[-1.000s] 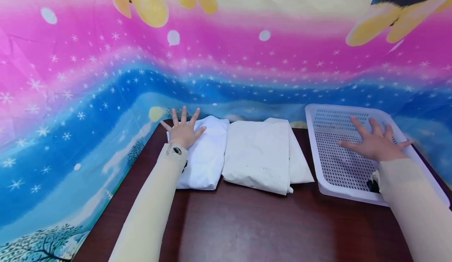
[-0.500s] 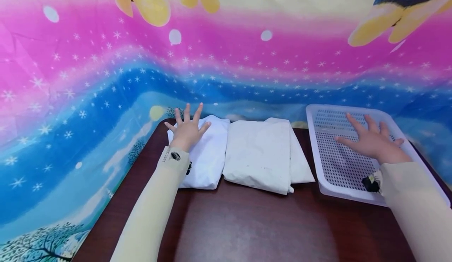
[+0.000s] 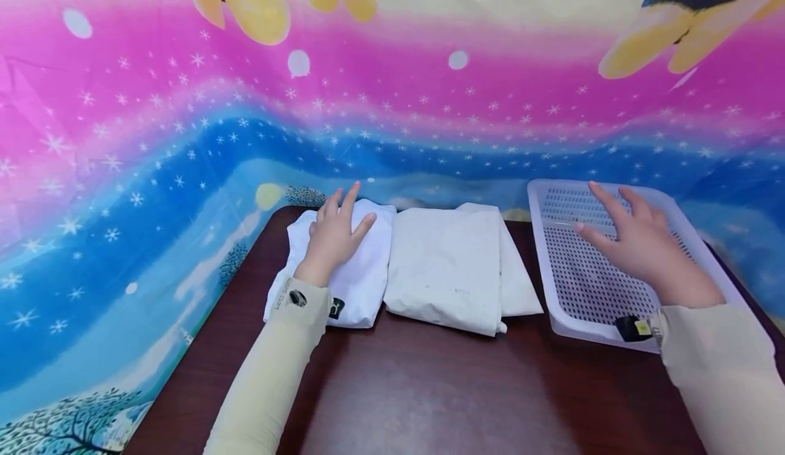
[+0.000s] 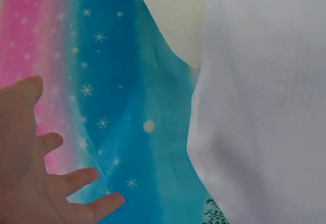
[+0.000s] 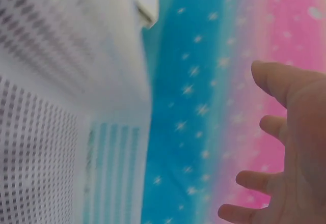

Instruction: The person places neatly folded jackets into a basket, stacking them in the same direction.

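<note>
My left hand (image 3: 334, 237) is over a folded white cloth (image 3: 368, 291) at the left of the table, fingers extended and nothing in its grasp. To the right of that cloth lies a folded off-white one (image 3: 444, 264), flat, with a layer sticking out at its right side. Over the white plastic basket (image 3: 548, 285) I hold my right hand (image 3: 644, 247), its thumb and fingers apart and holding nothing. The left wrist view shows the left hand (image 4: 56, 173) with spread fingers beside the white cloth (image 4: 260, 107). In the right wrist view the right hand (image 5: 295, 147) is beside the perforated basket wall (image 5: 112, 81).
The dark reddish-brown table (image 3: 429, 387) extends in front of the cloths. A colourful printed curtain (image 3: 392, 101) hangs close behind and along the left side. Small dark wrist cameras, such as the right one (image 3: 632, 328), sit at the sleeve cuffs.
Both hands have turned at the wrist from spread palm-down, thumbs now more raised. The left moved slightly right, the right slightly left. Cloths and basket have stayed put.
</note>
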